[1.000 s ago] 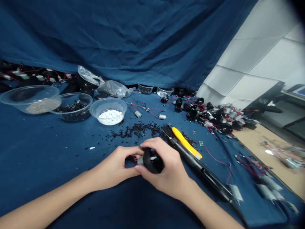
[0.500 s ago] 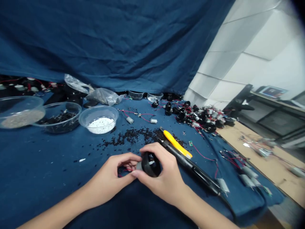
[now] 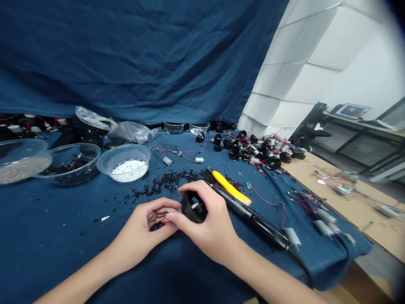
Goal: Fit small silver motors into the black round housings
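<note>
My right hand (image 3: 210, 223) is wrapped round a black cup-shaped part (image 3: 193, 207), its open side turned up to the right and a small white piece showing inside. Close on its left, my left hand (image 3: 148, 226) has its fingers curled at the back of the part, where thin red and black wires show; what its fingertips grip is mostly hidden. Just beyond my right hand lie a yellow cutter knife (image 3: 229, 187) and a black corded tool (image 3: 253, 217). Many small black pieces (image 3: 171, 180) are scattered on the blue cloth (image 3: 79, 249).
Clear tubs stand at the left, one with white bits (image 3: 125, 162), one with black pieces (image 3: 74, 164). A plastic bag (image 3: 133, 133) lies behind. Black cups with motors (image 3: 262, 147) are heaped back right. Silver motors with red wires (image 3: 324, 221) lie near the right edge.
The view has shifted slightly. The black part has tilted in my right hand, showing more of its inside and the white piece, and the grey body behind it is now largely covered by my fingers.
</note>
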`<state>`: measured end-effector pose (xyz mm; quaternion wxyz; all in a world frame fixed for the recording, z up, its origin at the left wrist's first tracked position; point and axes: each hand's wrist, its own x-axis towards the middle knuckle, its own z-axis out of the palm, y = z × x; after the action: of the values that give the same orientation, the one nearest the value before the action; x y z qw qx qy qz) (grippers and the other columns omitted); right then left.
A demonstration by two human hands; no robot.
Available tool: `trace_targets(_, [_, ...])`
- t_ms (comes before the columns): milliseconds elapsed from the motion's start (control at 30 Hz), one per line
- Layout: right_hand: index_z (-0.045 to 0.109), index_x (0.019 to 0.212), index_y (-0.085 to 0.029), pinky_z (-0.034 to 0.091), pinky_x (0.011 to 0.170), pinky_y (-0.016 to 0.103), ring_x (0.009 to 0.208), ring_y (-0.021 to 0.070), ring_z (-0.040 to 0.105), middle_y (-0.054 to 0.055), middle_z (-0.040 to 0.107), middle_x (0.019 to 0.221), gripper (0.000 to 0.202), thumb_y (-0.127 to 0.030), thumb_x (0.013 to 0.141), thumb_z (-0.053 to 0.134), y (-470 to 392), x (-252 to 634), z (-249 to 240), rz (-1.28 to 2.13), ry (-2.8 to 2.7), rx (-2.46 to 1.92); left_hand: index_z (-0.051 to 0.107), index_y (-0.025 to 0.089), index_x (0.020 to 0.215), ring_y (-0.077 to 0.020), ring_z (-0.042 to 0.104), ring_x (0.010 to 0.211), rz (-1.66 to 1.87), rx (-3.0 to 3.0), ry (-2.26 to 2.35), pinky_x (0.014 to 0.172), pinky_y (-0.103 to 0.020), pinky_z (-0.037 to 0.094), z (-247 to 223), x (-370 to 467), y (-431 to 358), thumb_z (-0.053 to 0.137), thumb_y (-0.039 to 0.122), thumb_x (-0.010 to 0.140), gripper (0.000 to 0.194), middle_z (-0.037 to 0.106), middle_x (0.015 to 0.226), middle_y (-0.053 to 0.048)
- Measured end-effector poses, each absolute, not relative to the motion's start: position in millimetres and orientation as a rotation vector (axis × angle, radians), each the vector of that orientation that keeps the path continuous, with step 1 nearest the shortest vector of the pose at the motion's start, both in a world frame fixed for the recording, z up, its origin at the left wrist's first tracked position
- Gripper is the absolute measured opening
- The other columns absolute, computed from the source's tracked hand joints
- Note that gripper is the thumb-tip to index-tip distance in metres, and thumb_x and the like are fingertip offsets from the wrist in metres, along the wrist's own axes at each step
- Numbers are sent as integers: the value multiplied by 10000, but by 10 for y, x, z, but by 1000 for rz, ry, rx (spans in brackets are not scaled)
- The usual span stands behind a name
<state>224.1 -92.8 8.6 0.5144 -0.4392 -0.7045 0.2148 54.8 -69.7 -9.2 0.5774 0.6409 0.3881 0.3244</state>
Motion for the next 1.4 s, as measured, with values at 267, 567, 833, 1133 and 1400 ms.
trace_targets(267, [630,990,-205,507,785,323,868,196,646,31,687,938,213,-319,816,681,-814,2319,25,857,-1487,-1149,607,165,1040,-173,657,815,727,1452,883,794,-293,522,-97,523,-696,720,336,785,327,708,874,-44])
trace_targets(567, [625,985,-211,507,792,340,871,203,663,37,680,947,222,-409,891,594,-778,2342,-26,932,-1425,-1119,610,151,1059,-153,601,771,737,1507,935,779,-288,494,-21,548,-719,702,322,788,334,672,815,-28])
trace_targets(833, [618,990,-205,475,823,309,916,183,620,22,659,965,156,-318,882,605,-828,2248,12,786,-1503,-1148,610,170,1082,-166,623,811,813,1515,963,780,-285,500,-106,550,-733,694,292,801,318,688,858,-27])
trace_targets(1133, [612,1019,-210,469,787,287,883,162,606,8,639,968,166,-303,881,617,-898,2229,46,698,-1531,-1140,623,174,1058,-130,622,806,843,1337,887,771,-226,490,-132,553,-767,727,235,786,298,689,852,-8])
trace_targets(1400, [637,982,-237,480,782,213,870,122,621,-26,663,913,125,-293,870,638,-887,2203,54,796,-1393,-1018,636,210,1065,-88,647,795,872,1291,750,767,-162,491,-44,502,-787,741,209,813,274,723,863,12])
